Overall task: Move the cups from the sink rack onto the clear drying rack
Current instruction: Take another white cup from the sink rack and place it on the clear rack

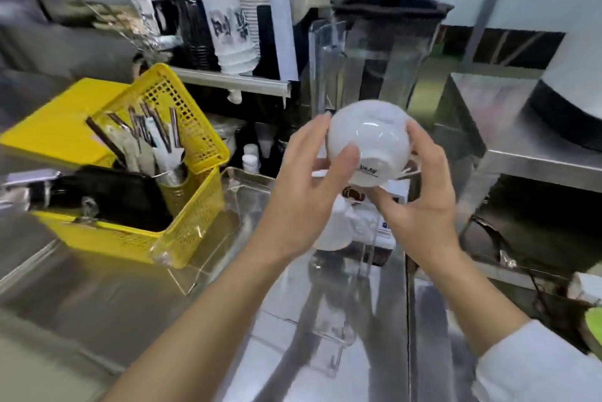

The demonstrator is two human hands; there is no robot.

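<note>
White and glossy, a small ceramic cup [368,141] is held in the air, tipped so its footed base with dark printed lettering faces the camera. Both hands have hold of it: the left hand [309,186] curls around its left side with the thumb pressed near the base, and the right hand [420,199] cups it from the right and below, fingers wrapped behind. The cup hangs above the clear drying rack [247,186], an acrylic tray standing on the stainless steel table [97,304]. Just left of the rack sits a yellow plastic basket [182,206] crowded with utensils. Behind the cup stands a tall clear blender jar [374,53] with a black lid.
</note>
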